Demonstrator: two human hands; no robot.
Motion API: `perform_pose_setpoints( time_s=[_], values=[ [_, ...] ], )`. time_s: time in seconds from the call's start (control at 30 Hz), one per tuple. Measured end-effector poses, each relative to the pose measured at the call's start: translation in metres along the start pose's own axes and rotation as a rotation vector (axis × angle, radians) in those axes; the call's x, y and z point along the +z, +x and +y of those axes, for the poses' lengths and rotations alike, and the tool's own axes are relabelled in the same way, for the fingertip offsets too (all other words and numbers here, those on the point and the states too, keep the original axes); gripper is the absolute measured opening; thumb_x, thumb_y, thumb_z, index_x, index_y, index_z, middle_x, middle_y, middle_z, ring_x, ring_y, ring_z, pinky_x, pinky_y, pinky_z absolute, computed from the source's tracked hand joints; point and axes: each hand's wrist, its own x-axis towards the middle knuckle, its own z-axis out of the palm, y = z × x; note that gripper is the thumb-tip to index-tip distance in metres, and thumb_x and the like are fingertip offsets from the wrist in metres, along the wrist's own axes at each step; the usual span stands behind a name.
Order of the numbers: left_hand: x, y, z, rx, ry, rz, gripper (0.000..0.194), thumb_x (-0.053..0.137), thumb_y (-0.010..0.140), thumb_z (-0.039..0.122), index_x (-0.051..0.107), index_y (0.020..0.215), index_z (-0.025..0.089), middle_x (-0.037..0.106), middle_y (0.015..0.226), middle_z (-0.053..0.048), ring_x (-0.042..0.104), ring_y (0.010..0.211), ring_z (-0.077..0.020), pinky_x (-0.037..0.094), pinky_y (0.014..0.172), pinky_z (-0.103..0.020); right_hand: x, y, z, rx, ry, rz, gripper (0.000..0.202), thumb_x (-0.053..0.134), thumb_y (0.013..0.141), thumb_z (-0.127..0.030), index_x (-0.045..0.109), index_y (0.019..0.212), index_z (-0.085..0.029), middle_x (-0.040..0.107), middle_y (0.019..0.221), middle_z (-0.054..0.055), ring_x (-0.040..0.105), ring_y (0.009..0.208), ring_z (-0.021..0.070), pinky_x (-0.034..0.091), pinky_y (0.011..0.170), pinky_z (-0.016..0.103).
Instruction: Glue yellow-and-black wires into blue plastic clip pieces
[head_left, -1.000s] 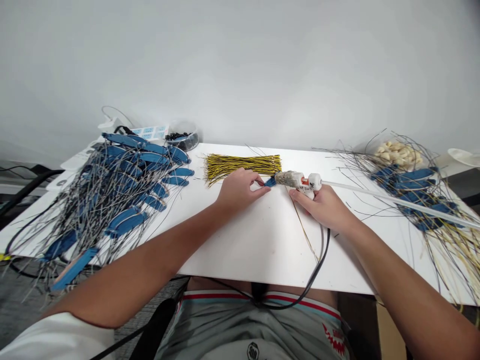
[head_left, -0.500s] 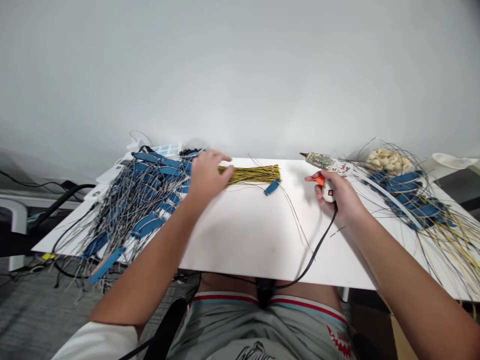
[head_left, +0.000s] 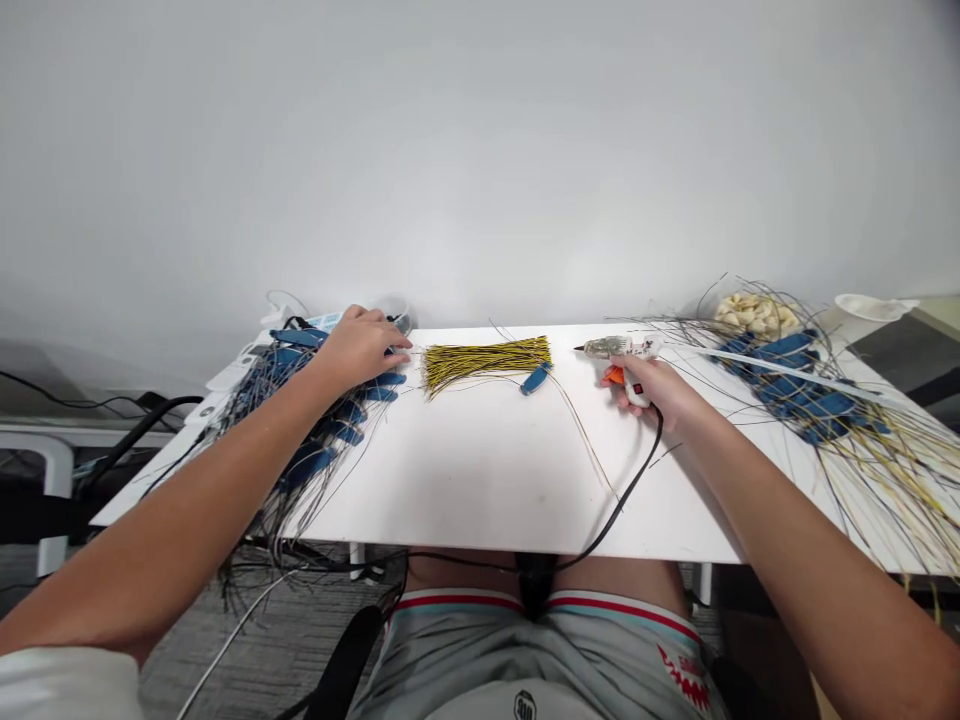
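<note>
My left hand (head_left: 364,345) is over the left-hand pile, its thumb and fingertips nearly together around the end of a blue piece, which is mostly hidden. Beneath and below it lie flat blue pieces (head_left: 351,433) with thin dark wires. In my right hand (head_left: 651,388) is a hot glue gun (head_left: 611,347), fingers wrapped round its handle near the orange trigger. Its nozzle points left, above the table. Between my hands lies a bundle of yellow-and-black wires (head_left: 484,360). One blue piece (head_left: 535,379) with two long thin wires rests at the bundle's right end.
On the right, more blue wired pieces (head_left: 787,385) lie beside a heap of cream-coloured items (head_left: 757,315) and a white container (head_left: 862,312). A white glue stick (head_left: 757,358) projects from the gun's rear. The black cord (head_left: 626,515) hangs over the front edge of the white table (head_left: 465,480).
My left hand has moved left from the yellow wire bundle onto the pile of blue pieces, its fingers drawing together. My right hand still holds the glue gun, now slightly lower and further left in view.
</note>
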Motion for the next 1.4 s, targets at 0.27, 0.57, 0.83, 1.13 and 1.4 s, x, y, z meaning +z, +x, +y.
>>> perform_pose_setpoints(
  time_s=[0.27,0.57,0.83,1.13,1.4],
  values=[
    [0.005,0.001,-0.01,0.138,0.042,0.008,0.036,0.054,0.1,0.048,0.082,0.097,0.026,0.082,0.103,-0.007,0.068,0.11,-0.0292,0.036,0.099,-0.044,-0.002,0.005,0.0,-0.012,-0.019,-0.001,0.022,0.068,0.097,-0.035,0.07,0.091,-0.014,0.061,0.06,0.005,0.052,0.047,0.0123,0.032,0.034,0.02],
    [-0.006,0.008,-0.01,0.241,0.107,-0.04,0.03,0.055,0.101,0.038,0.082,0.097,0.026,0.082,0.101,-0.006,0.069,0.106,-0.0296,0.04,0.094,-0.044,-0.003,0.004,0.0,0.003,-0.059,-0.022,0.029,0.063,0.102,-0.037,0.072,0.089,-0.013,0.061,0.058,0.007,0.056,0.049,0.0139,0.041,0.039,0.019],
    [-0.002,0.008,-0.016,0.233,0.114,-0.015,0.03,0.054,0.101,0.037,0.082,0.097,0.025,0.082,0.101,-0.007,0.069,0.107,-0.0298,0.041,0.095,-0.043,-0.002,0.006,0.002,-0.036,-0.041,-0.023,0.024,0.063,0.1,-0.033,0.072,0.091,-0.013,0.061,0.056,0.005,0.053,0.043,0.0125,0.038,0.036,0.02],
    [-0.022,-0.001,-0.014,0.203,0.152,-0.021,0.042,0.04,0.108,0.041,0.076,0.101,0.02,0.078,0.099,-0.01,0.067,0.104,-0.0282,0.046,0.095,-0.04,-0.004,0.009,0.008,-0.062,-0.079,-0.035,0.029,0.061,0.1,-0.038,0.07,0.087,-0.014,0.063,0.055,0.007,0.057,0.044,0.0154,0.049,0.041,0.025],
    [-0.113,-0.033,-0.025,0.083,0.152,0.184,0.038,0.043,0.109,0.046,0.068,0.106,0.018,0.07,0.103,-0.006,0.057,0.106,-0.0235,0.051,0.098,-0.04,-0.017,0.007,0.008,-0.071,-0.291,0.066,0.037,0.069,0.097,-0.049,0.069,0.08,-0.016,0.075,0.076,0.013,0.067,0.054,0.0205,0.058,0.055,0.034]
  ],
)
